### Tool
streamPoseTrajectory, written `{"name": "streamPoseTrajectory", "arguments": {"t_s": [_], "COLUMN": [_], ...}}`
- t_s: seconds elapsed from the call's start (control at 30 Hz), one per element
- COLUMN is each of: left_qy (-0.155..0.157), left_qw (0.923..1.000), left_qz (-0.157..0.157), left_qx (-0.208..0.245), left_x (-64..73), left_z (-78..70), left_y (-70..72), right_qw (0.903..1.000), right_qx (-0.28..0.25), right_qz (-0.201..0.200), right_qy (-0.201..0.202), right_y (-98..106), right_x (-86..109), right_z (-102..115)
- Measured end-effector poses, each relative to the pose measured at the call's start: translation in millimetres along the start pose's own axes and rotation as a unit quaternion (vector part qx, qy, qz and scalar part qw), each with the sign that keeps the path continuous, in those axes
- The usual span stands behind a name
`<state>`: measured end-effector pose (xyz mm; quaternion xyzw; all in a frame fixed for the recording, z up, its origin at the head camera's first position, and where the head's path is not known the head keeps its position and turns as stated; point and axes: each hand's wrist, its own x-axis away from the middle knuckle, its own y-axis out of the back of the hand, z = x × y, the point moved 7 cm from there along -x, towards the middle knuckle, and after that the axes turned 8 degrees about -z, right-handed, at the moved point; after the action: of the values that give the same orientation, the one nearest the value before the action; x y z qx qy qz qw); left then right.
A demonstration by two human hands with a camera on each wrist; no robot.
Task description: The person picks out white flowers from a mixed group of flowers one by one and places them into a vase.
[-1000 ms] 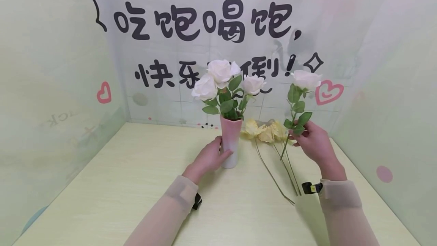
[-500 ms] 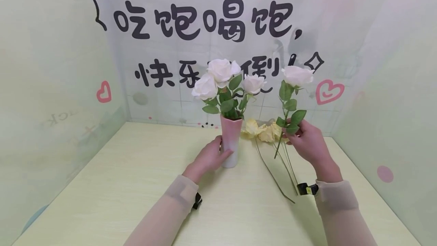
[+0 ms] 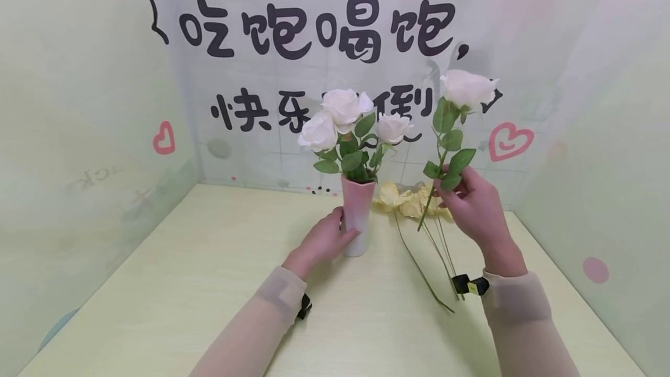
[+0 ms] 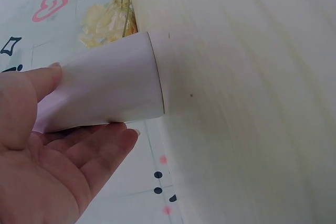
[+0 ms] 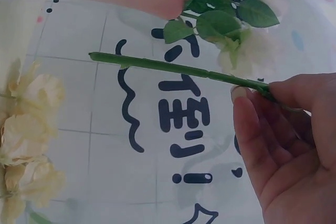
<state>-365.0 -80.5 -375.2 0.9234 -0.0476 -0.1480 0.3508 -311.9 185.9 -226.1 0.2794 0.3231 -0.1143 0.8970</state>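
A pink-and-white vase [image 3: 358, 202] stands upright on the table, with three white roses [image 3: 341, 108] and green leaves rising from its mouth. My left hand [image 3: 323, 237] grips the lower part of the vase from the left, thumb across its front; the left wrist view shows the thumb and fingers on either side of the vase's pale wall [image 4: 105, 85]. To the right, my right hand [image 3: 475, 202] pinches the stem of another white rose [image 3: 468, 88] between thumb and fingers. That rose is upright in the air, its bare green stem end [image 5: 152, 65] pointing down toward the table.
Several yellow flowers [image 3: 410, 202] with long thin stems lie on the table right of the vase, blooms at the back wall. Patterned sheets with large black lettering [image 3: 361, 28] enclose the pale wooden table [image 3: 209, 272] at the back and sides.
My right hand, holding the white rose, has moved left a little and then upward. The left hand stays on the vase, and the head view has shifted slightly.
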Motion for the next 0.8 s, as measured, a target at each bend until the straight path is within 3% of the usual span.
{"name": "streamPoseTrajectory", "arguments": {"t_s": [0.2, 0.53, 0.8], "left_qy": [0.001, -0.002, 0.006], "left_qw": [1.0000, 1.0000, 1.0000], "left_qz": [-0.001, 0.000, 0.002], "left_qx": [-0.004, -0.002, -0.001], "left_x": [-0.7, -0.9, 0.2], "left_z": [-0.1, 1.4, 1.1], "left_y": [0.4, -0.5, -0.5], "right_qw": [0.9986, 0.9952, 0.9963], "right_qx": [-0.043, -0.085, -0.082], "right_qz": [-0.031, -0.046, -0.024], "right_qy": [0.000, 0.014, 0.007], "right_y": [2.4, -7.6, -31.2], "right_x": [-19.3, -45.4, -50.3], "right_z": [23.2, 65.9, 74.5]}}
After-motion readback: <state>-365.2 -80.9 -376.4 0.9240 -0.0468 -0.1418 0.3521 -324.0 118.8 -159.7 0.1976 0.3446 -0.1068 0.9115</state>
